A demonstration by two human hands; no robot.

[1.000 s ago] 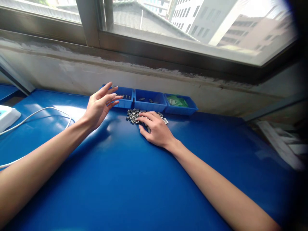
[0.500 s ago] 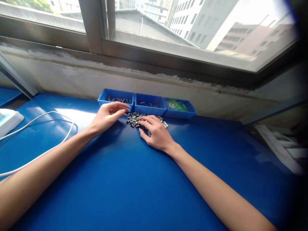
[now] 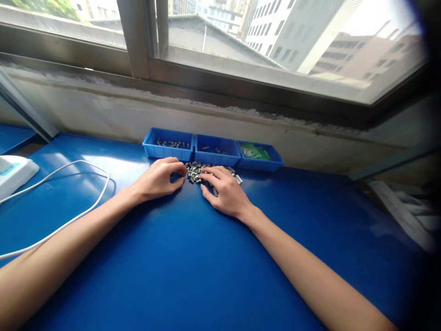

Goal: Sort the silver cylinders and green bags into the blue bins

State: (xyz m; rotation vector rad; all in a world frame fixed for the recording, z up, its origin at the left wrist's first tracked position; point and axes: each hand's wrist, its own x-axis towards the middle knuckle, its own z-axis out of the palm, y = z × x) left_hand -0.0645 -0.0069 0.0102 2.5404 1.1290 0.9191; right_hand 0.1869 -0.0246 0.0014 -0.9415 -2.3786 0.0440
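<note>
A heap of small silvery metal pieces with dark parts (image 3: 193,173) lies on the blue tabletop; their exact kind is too small to make out. At the heap's left edge is my left hand (image 3: 160,179), its fingers curved and a gap showing between thumb and forefinger. I see nothing held in it. My right hand (image 3: 225,191) lies over the right part of the heap, palm down with fingers apart, and covers some of the pieces. A few more pieces show beyond its knuckles.
Behind the heap stand a left blue bin (image 3: 168,151) with small metal pieces, a middle blue bin (image 3: 217,158) with a few pieces, and a right blue bin (image 3: 262,164) holding a green bag (image 3: 255,151). A white cable (image 3: 103,193) runs by my left forearm from a white device (image 3: 17,174).
My left hand has come down from in front of the left bin to the heap's left edge, its fingers curling more. My right hand stays almost where it was.
</note>
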